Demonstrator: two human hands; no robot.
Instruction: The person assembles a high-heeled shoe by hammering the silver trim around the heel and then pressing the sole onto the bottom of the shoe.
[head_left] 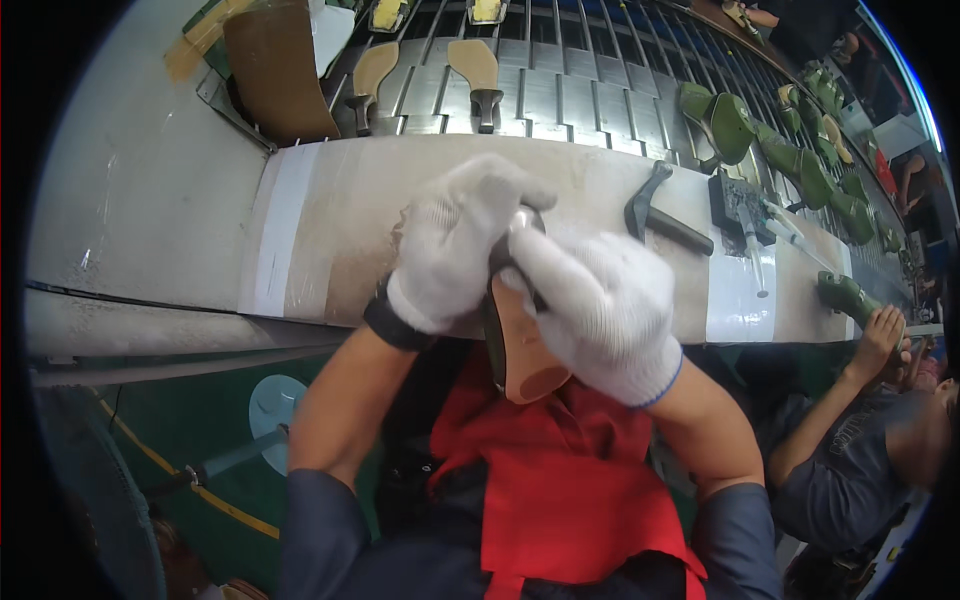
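Note:
A shoe [524, 345] with a tan sole and dark sides is held just in front of the bench edge, sole facing up and toe towards my red apron. White-gloved, my left hand [450, 240] closes around the left side of its heel end. My right hand [610, 305], also gloved, grips that end from the right, its thumb and fingers close to a shiny rounded part at the top. The gloves hide most of the heel. On the bench to the right lies a hammer [680, 231] with a dark head and handle.
Beyond the bench [355, 180], a slatted metal conveyor carries tan-soled shoe pieces [472, 75] and several green shoes [728, 125]. A black block [738, 208] with syringe-like tools stands right of the hammer. At far right, a co-worker's hand [885, 330] holds a green shoe. A brown sheet [278, 75] leans at left.

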